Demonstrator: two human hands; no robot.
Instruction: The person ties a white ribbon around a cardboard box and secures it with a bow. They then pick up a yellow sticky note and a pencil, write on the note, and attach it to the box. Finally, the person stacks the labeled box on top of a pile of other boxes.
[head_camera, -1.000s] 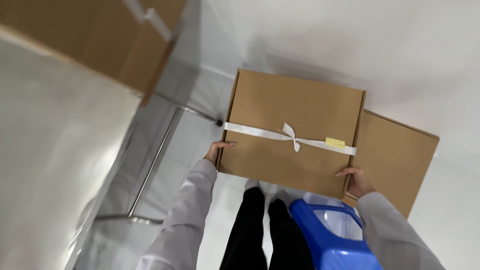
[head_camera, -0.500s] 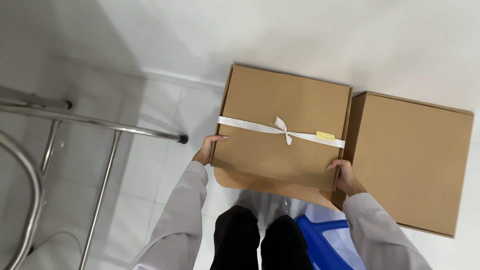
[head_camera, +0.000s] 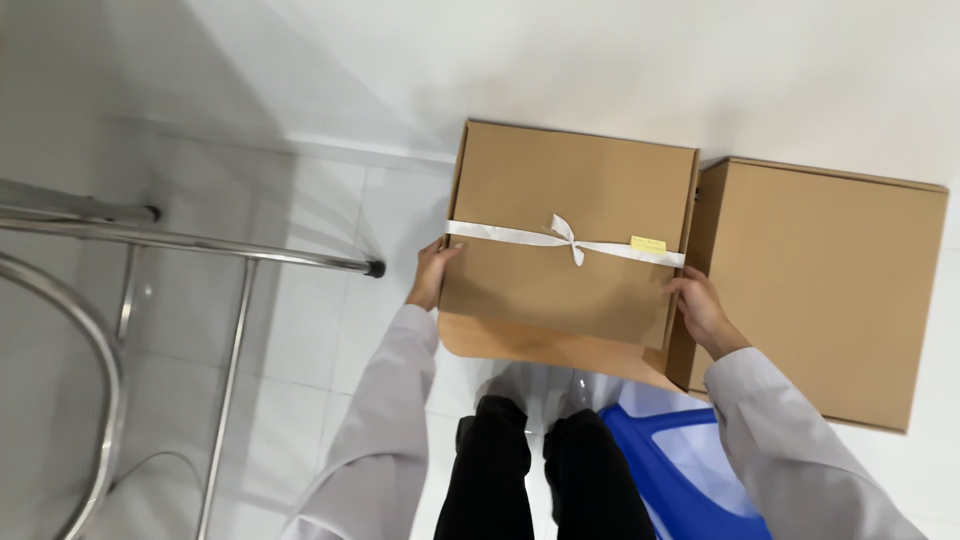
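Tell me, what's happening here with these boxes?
A person in a white coat holds a flat brown cardboard box tied with a white ribbon, gripping it by both sides: the left hand on its left edge, the right hand on its right edge. It sits right beside a second, plain cardboard box by the white wall. A blue plastic stool is near the person's legs, and a metal frame stands to the left.

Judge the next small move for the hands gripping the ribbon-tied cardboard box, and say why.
Probably lower the ribbon-tied box to the floor beside the plain cardboard box. The left hand and right hand grip its opposite sides, it seems held above the tiles, and its right edge already lines up against that neighbour.
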